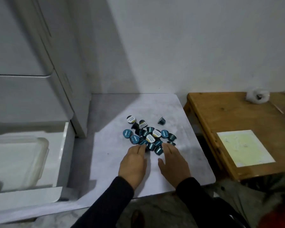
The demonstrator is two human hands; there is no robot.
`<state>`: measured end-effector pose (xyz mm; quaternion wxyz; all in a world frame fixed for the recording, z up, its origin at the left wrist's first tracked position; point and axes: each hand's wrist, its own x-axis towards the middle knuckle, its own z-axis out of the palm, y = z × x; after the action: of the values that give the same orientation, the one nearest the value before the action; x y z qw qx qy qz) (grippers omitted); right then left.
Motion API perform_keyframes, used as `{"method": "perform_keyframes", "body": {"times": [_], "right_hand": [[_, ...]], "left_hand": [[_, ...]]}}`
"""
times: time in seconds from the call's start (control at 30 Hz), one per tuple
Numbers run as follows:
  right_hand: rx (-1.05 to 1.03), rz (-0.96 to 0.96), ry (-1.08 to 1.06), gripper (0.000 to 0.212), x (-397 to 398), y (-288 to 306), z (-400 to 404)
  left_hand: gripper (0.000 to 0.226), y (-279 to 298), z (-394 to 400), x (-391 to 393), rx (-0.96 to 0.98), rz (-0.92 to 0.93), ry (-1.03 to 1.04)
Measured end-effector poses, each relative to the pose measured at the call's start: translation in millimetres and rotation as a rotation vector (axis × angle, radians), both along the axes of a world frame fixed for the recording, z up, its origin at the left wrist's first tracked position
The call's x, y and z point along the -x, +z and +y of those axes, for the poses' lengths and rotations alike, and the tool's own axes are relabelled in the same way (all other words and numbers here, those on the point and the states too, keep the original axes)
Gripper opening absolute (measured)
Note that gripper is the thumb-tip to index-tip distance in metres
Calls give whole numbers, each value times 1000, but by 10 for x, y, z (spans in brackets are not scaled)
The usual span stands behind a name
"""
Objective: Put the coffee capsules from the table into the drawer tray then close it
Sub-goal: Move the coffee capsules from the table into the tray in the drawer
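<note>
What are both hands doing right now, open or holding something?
Left hand: open, fingers straight, tips at the near edge of the capsule pile, gripping nothing.
Right hand: open, fingers straight, tips at the pile, gripping nothing.

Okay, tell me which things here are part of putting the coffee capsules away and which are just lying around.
Part of the job:
capsule pile
stray capsule
white table
open drawer
clear tray
left hand
right hand

Just lying about:
wooden table
yellowish sheet
crumpled plastic
</note>
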<state>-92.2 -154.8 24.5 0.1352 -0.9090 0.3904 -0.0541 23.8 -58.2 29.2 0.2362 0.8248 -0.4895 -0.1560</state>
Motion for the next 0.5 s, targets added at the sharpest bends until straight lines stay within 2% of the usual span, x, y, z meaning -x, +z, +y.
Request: {"method": "perform_keyframes", "body": {"times": [0.13,0.27,0.5], "right_hand": [[-21,18,19,49,-42,-286,-178],[-6,-78,27,41,-82,-456,-245],[34,-122,111,34,-117,-530,-309]], "left_hand": [[41,-224,-287,4,-21,-40,-23],[33,-474,-399,-62,-35,-65,-19],[15,-576,-346,-84,80,42,132]]}}
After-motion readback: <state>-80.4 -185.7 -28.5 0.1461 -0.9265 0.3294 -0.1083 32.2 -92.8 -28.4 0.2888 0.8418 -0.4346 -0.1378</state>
